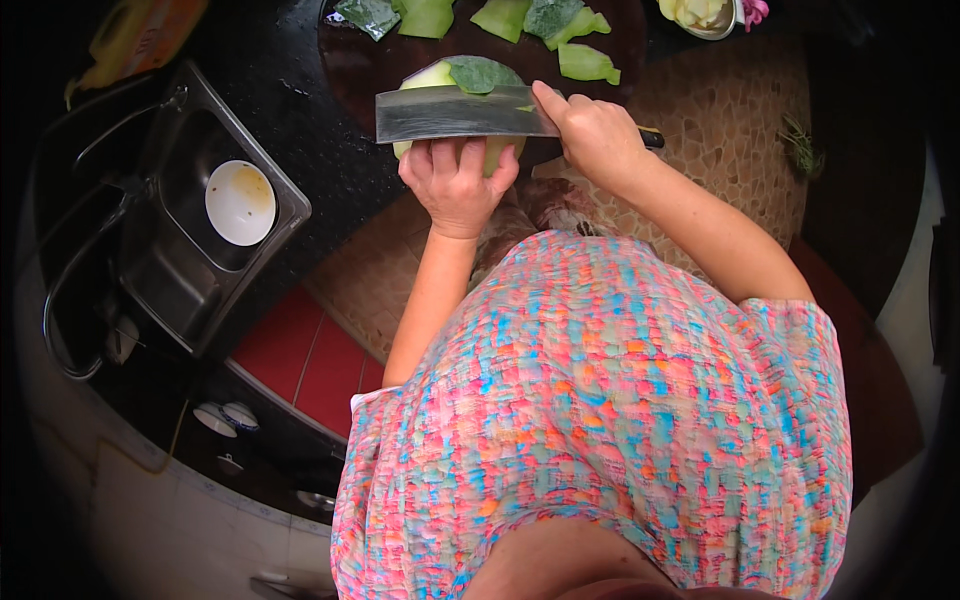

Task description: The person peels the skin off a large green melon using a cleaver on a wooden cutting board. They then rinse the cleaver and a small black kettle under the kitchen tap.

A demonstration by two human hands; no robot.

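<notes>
My right hand [598, 139] grips a broad cleaver [450, 116] by its dark handle, index finger along the blade's top corner. The blade lies sideways across a pale green melon piece [426, 77] and hides its middle. A strip of dark green rind [487, 73] lies on the melon just beyond the blade. My left hand [454, 180] steadies the melon from the near side, fingertips partly hidden under the blade. Underneath is a dark round cutting board [360, 71]. Several cut rind pieces [426, 16] lie on its far part, including a pale green one [589, 63] at the right.
A steel sink [255, 139] at the left holds a white bowl [238, 214] with yellowish residue. Beyond it stands a yellow container [142, 37] on the black countertop [300, 161]. A metal bowl [716, 31] with pale pieces is at the top right. Small bowls [215, 420] sit at lower left.
</notes>
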